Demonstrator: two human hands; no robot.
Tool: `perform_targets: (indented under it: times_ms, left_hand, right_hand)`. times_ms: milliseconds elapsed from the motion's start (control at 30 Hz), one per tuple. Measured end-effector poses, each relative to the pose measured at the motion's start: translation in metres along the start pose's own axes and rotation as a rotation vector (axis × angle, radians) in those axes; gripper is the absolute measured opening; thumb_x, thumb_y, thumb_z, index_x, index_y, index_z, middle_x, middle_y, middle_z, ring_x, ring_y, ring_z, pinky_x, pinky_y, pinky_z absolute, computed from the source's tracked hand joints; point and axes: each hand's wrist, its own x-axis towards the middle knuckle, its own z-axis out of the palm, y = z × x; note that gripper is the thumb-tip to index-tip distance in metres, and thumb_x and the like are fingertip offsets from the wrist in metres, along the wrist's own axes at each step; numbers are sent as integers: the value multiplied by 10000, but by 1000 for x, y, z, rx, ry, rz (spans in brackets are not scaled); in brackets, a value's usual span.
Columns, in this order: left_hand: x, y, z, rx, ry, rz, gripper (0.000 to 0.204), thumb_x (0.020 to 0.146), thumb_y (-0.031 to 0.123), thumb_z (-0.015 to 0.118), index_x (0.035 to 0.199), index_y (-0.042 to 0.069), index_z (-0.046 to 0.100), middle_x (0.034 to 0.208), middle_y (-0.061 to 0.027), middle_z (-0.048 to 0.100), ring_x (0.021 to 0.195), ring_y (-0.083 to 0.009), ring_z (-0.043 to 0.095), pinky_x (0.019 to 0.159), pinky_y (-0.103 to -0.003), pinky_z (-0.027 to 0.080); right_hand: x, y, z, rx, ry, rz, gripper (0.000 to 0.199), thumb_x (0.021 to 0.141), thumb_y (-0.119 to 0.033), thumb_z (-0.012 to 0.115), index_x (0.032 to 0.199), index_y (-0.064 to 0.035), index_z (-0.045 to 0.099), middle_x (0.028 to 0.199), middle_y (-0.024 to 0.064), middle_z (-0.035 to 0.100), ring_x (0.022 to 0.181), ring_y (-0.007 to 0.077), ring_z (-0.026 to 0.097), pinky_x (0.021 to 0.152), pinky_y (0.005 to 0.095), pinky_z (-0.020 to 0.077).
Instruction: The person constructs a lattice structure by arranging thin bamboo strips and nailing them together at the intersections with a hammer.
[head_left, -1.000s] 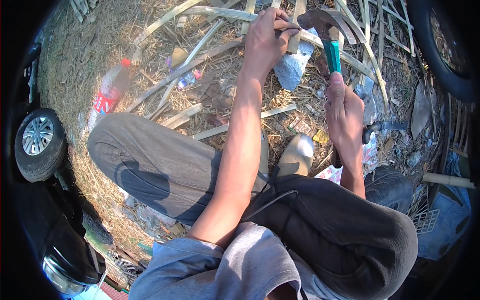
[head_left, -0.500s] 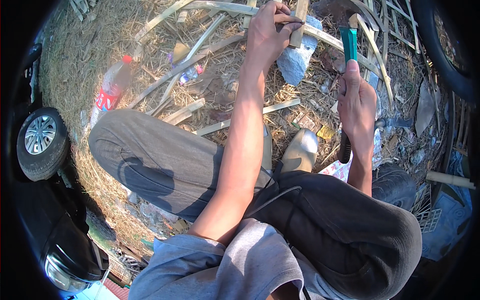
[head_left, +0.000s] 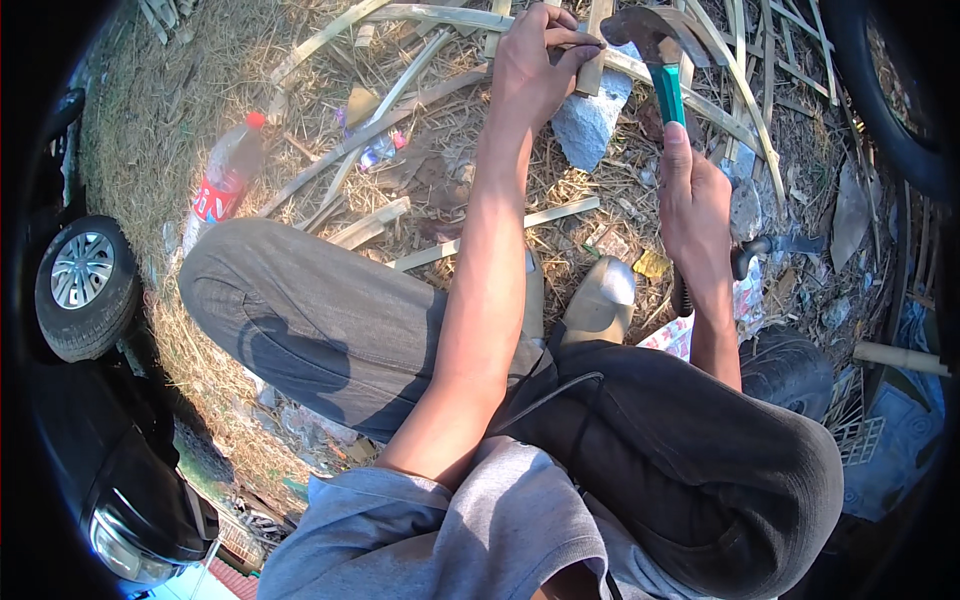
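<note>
My right hand is wrapped round the green and black handle of a claw hammer, the thumb lying along it. The hammer's dark head is up beside a short upright wooden slat. My left hand is closed in a pinch at the slat's left edge; what the fingertips hold is too small to make out. The slat crosses a long pale bamboo strip. Under them lies a grey-blue stone block.
Several bamboo strips lie over dry straw. A plastic bottle with a red cap is on the left, beyond it a parked car's wheel. A black-handled tool lies right of my forearm. My shoe stands between my knees.
My right hand has shifted slightly left, bringing the hammer head closer to the slat and more fully into view. My left hand has stayed nearly still at the slat.
</note>
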Motion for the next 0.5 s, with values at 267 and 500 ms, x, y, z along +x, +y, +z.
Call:
perform_targets:
  times_ms: [267, 500]
  left_hand:
    - [-6, -18, 5, -16, 74, 66, 318, 889, 147, 800, 1130, 44, 619, 1013, -60, 805, 870, -135, 729, 804, -283, 547]
    - [-1, -22, 4, 31, 26, 56, 312, 908, 146, 780, 1174, 70, 634, 1038, -57, 795, 858, -123, 720, 647, -292, 545]
  right_hand:
    - [-2, -12, -8, 57, 25, -21, 650, 1119, -467, 429, 678, 6, 494, 562, 22, 400, 557, 93, 359, 494, 361, 307]
    - [3, -11, -21, 36, -21, 7, 634, 1083, -583, 433, 652, -118, 455, 588, -58, 382, 513, 46, 339, 455, 269, 261]
